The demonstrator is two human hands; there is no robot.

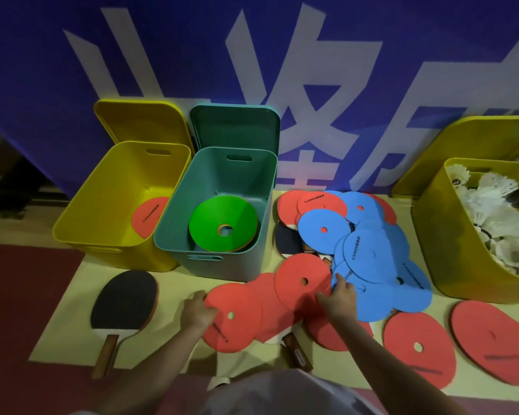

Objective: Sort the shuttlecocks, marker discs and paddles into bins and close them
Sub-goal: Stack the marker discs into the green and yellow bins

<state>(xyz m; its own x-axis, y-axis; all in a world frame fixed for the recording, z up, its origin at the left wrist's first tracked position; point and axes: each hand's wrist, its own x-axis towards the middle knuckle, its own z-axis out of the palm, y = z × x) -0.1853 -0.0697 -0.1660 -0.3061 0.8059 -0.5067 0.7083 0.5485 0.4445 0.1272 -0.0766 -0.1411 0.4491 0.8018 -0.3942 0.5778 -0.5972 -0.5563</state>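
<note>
The flat red discs [234, 316] lie overlapping on the mat [57, 324] near its front edge, and both hands are on them: the left hand [197, 310] grips the left rim of the nearest red disc with curled fingers, while the right hand [340, 298] pinches the edge where a red disc meets the heap of blue discs [372, 259]. That heap, mixed with more red ones, spreads back toward the banner [252, 55], and two further red discs [418, 345] lie apart toward the mat's right front corner. The green bin [210, 259] already holds a stack of green cone-shaped markers [222, 223], and the left yellow bin [102, 235] holds one red round piece, disc or paddle face I cannot tell. The right yellow bin [462, 265] is full of shuttlecocks [498, 211]. A black paddle [123, 304] rests at the mat's left front corner, with at least one more handle showing under the discs. I judge the sorting well under way but far from done: most discs and the paddles remain out, and all three lids stand open.
</note>
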